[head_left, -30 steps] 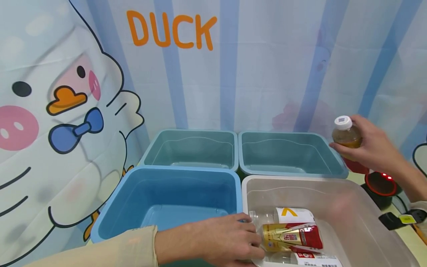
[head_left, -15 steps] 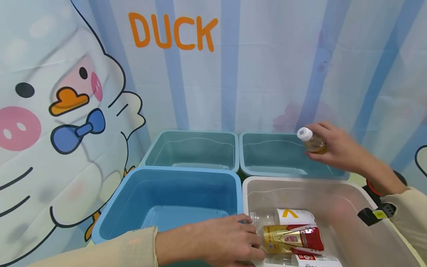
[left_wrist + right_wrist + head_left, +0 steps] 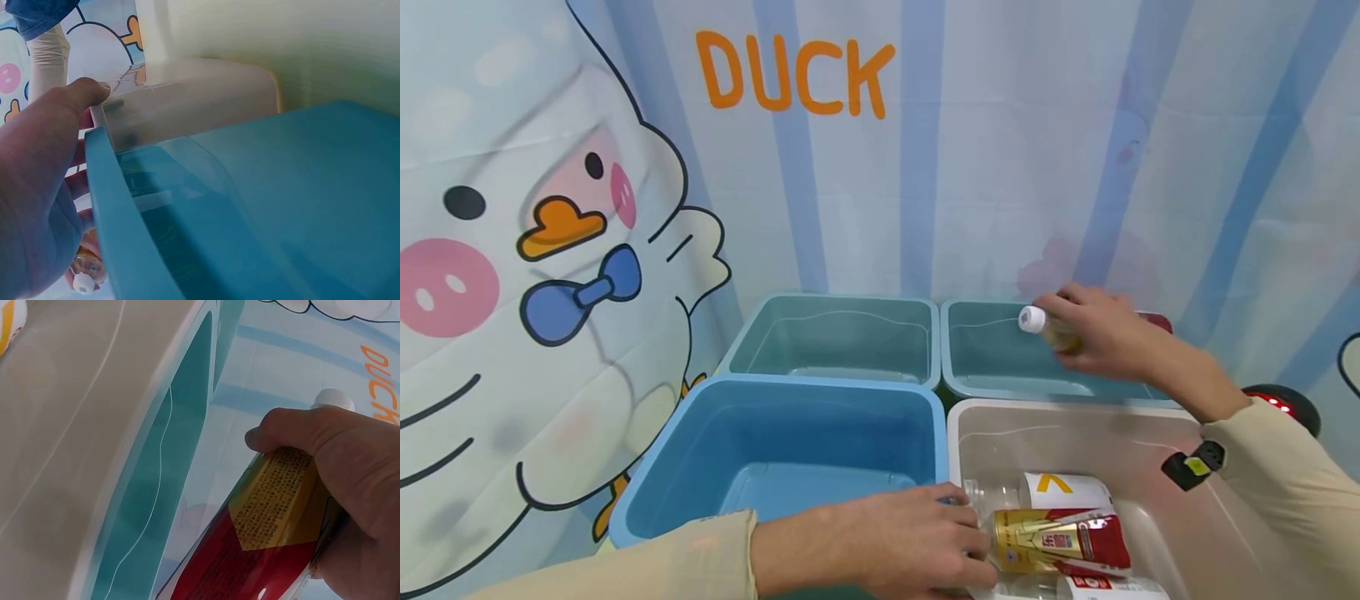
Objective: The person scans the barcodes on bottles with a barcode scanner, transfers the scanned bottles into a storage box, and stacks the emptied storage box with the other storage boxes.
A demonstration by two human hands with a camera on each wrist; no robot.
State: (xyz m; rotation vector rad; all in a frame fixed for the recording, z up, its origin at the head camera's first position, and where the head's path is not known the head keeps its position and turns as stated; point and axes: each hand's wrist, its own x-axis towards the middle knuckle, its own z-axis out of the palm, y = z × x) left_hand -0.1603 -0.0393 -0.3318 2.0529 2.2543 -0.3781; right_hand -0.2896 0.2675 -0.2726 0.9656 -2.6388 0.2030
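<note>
My right hand (image 3: pixel 1101 333) grips a plastic drink bottle (image 3: pixel 269 519) with a white cap and a red and yellow label, held tilted above the rear right teal bin (image 3: pixel 992 390). Its base points away to the right, the cap to the left. The left hand (image 3: pixel 910 537) rests, fingers loosely bent, at the left edge of the beige bin (image 3: pixel 1150 433); the left wrist view has it beside a blue-teal rim (image 3: pixel 119 212). Inside the beige bin lie a gold and red can (image 3: pixel 1060 540) and clear bottles with white labels (image 3: pixel 1067 490), partly hidden by the can.
A blue bin (image 3: pixel 820 412) stands front left, with another teal bin (image 3: pixel 850 333) behind it. Right of the bins sits a black round device (image 3: pixel 1296 408) with red lights. A printed duck curtain (image 3: pixel 985 167) hangs behind everything.
The right hand has carried the bottle leftward from beyond the right edge to above the rear right bin, tilting it further. The left hand has stayed in place.
</note>
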